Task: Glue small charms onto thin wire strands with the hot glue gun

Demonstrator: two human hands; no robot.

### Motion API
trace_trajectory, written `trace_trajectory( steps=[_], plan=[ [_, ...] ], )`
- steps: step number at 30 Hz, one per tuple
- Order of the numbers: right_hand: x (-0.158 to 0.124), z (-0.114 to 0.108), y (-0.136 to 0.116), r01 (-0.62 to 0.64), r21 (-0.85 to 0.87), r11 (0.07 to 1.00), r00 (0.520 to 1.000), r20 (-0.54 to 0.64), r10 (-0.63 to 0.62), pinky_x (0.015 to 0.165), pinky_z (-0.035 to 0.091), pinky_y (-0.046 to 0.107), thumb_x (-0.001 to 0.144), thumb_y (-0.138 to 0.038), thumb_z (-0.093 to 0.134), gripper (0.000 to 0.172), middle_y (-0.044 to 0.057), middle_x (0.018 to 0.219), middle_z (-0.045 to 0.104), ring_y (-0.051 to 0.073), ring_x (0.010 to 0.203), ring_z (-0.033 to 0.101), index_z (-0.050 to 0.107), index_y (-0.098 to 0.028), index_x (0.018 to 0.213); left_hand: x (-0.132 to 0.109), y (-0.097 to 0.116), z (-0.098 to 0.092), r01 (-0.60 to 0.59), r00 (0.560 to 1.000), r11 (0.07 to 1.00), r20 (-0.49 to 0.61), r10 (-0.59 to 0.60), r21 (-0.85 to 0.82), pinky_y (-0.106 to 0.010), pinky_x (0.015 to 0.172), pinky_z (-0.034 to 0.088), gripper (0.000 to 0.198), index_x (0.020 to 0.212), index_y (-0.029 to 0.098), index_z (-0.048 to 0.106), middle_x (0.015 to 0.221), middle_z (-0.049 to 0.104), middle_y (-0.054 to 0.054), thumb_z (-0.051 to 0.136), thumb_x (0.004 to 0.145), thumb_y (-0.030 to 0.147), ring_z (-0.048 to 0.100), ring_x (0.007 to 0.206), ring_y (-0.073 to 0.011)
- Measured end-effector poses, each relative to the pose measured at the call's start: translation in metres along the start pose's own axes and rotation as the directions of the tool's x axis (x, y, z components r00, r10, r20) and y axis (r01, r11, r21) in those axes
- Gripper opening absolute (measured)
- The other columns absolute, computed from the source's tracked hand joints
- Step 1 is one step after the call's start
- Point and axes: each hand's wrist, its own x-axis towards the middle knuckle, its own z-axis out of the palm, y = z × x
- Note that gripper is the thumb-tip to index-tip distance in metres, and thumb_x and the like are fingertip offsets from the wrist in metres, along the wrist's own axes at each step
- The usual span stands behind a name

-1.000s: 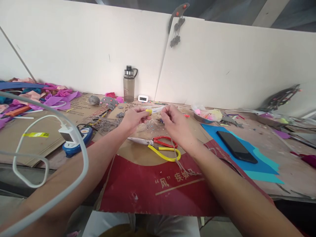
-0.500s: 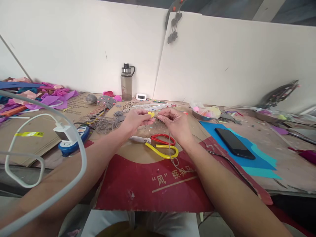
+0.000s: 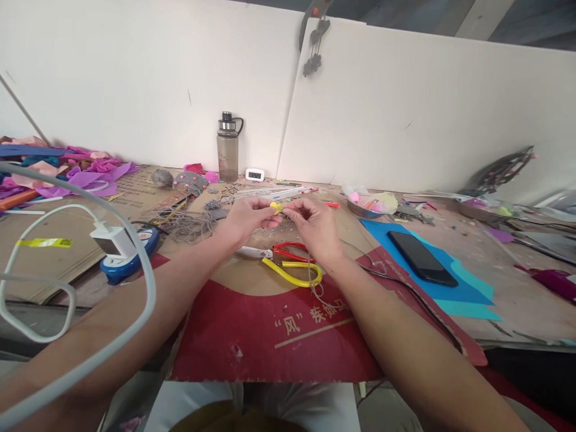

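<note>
Over the cardboard (image 3: pixel 216 342), toward the worktop's (image 3: pixel 508 276) far edge, my left hand (image 3: pixel 252 221) pinches a yellow heart (image 3: pixel 275 207) by its side. Just beside it, my right hand's (image 3: pixel 314 223) thumb and finger are closed, seemingly on the grey cord (image 3: pixel 309 259) hanging below. I judge the step in hand as fine work at the heart's edge; the next move calls for a steady left pinch, tiny right fingertip motions, and cord clear of the scissors (image 3: pixel 288 278).

Head-worn view, forward-down over the table (image 3: pixel 533 306)
</note>
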Motion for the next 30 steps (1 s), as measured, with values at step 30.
trace_trajectory(
  steps=[30],
  plan=[
    [-0.0035, -0.0036, -0.0049, 0.150, -0.042, 0.988, 0.988, -0.021, -0.151, 0.069, 0.044, 0.030, 0.083, -0.023, 0.060, 0.008, 0.003, 0.081, 0.066, 0.016, 0.077, 0.056, 0.066, -0.021, 0.079, -0.0048, 0.0039, 0.0054, 0.017, 1.000, 1.000, 0.020, -0.016, -0.002, -0.028, 0.072, 0.056, 0.016, 0.073, 0.009, 0.064, 0.072, 0.069, -0.006, 0.076, 0.065, 0.017, 0.067, 0.066, -0.0135]
  ],
)
